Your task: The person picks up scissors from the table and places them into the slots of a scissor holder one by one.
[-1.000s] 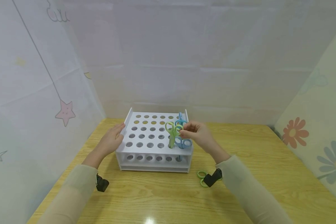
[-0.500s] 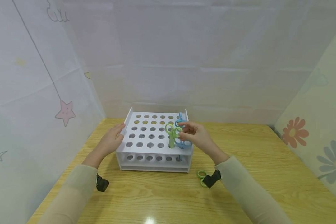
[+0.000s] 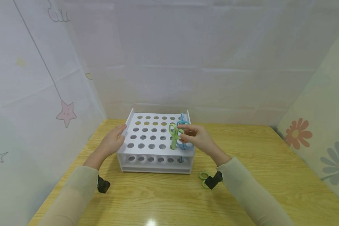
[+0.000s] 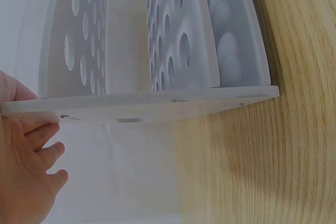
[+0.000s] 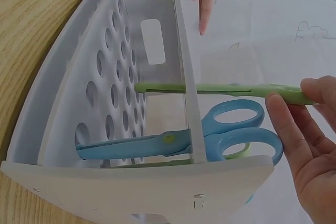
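A white rack (image 3: 146, 151) with rows of round holes stands on the table. My left hand (image 3: 112, 141) grips the top of its left side panel, thumb inside and fingers outside in the left wrist view. My right hand (image 3: 200, 139) pinches the handle of green scissors (image 3: 173, 142). Their closed blades (image 5: 163, 87) pass down through a front-row hole of the top plate, tip close to the lower plate. Right beside them, light-blue scissors (image 5: 134, 148) stand in the front corner hole, handles up near my right fingers.
More blue scissors (image 3: 182, 117) stand in the rack's right column, partly hidden by my right hand. Another green pair (image 3: 204, 179) lies on the wooden table (image 3: 158, 201) at the rack's front right, partly covered by the wrist camera. Printed cloth hangs behind and at both sides.
The green scissors' handles have turned and sunk slightly, and my right hand has shifted a little with them. My left hand stays on the rack's side.
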A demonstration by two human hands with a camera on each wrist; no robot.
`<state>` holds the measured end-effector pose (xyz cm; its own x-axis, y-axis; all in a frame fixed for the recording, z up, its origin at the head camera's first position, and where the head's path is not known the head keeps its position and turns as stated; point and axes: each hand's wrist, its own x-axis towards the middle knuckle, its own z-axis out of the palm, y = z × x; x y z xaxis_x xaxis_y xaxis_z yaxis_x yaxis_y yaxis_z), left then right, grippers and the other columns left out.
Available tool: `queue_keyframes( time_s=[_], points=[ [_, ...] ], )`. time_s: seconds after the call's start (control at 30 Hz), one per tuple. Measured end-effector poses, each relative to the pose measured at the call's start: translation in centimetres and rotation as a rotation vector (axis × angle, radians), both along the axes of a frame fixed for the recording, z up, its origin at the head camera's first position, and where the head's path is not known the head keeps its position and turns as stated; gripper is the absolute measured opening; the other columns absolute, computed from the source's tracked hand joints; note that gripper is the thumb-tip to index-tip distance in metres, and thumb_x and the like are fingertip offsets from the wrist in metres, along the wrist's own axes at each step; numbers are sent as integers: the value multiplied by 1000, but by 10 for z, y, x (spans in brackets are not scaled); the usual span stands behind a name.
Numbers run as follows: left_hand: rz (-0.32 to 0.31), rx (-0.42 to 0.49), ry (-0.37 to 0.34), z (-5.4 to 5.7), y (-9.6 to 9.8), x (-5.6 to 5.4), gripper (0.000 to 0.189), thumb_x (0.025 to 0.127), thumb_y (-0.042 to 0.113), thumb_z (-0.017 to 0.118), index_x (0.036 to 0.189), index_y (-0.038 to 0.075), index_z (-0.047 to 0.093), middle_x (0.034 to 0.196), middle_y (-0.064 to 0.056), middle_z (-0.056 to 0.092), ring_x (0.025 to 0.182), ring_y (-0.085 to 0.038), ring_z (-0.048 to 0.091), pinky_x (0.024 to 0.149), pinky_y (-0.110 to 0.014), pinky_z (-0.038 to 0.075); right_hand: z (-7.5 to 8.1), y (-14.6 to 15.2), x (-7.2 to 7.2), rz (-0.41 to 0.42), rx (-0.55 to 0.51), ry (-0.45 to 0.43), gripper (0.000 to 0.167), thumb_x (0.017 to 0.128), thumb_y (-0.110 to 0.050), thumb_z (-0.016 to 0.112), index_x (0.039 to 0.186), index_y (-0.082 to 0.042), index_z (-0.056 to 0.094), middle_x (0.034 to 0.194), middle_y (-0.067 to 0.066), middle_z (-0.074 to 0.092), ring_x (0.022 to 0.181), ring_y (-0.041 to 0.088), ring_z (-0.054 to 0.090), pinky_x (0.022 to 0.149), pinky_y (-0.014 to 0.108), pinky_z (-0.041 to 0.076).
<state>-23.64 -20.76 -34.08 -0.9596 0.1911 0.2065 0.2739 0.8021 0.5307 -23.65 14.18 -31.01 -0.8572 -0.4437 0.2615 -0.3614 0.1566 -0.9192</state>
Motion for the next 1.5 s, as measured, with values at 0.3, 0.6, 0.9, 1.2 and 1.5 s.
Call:
queue_keyframes(
  time_s=[0.3, 0.6, 0.9, 1.2, 1.5],
  points=[
    [-5, -2, -1, 1, 1, 0, 50, 92, 11, 35, 140, -3, 32, 147, -17, 26, 136, -35, 15, 109, -48, 10, 1, -6, 1, -25, 125, 154, 30, 84, -6, 65, 114, -1, 63, 75, 8, 61, 65, 20, 58, 60, 37, 53],
    [-5, 1, -7, -1, 0, -2, 51, 92, 11, 35, 141, -2, 32, 147, -17, 26, 136, -34, 14, 109, -49, 10, 2, -13, 5, -82, 278, 257, 16, 84, -7, 66, 99, -3, 70, 85, 1, 67, 77, 13, 61, 66, 26, 53],
    [5, 5, -30, -1, 0, -1, 52, 93, 14, 34, 142, 0, 30, 148, -16, 24, 136, -35, 13, 108, -51, 11, 2, -18, 9, -112, 325, 296, 5, 82, -5, 67, 87, -4, 69, 84, 1, 66, 77, 13, 61, 66, 24, 53],
    [5, 9, -25, -3, 0, -1, 52, 92, 14, 35, 142, 0, 31, 148, -15, 24, 136, -35, 15, 108, -51, 12, 1, -20, 11, -128, 362, 378, 5, 82, -4, 67, 86, -4, 69, 81, 0, 66, 73, 11, 61, 63, 22, 53],
    [-4, 13, 2, -3, 0, -1, 51, 92, 12, 35, 141, -2, 33, 147, -16, 26, 136, -34, 15, 109, -49, 11, 1, -21, 13, -118, 404, 383, 5, 81, -4, 67, 87, -4, 68, 82, 2, 66, 73, 11, 61, 62, 21, 52]
  ],
)
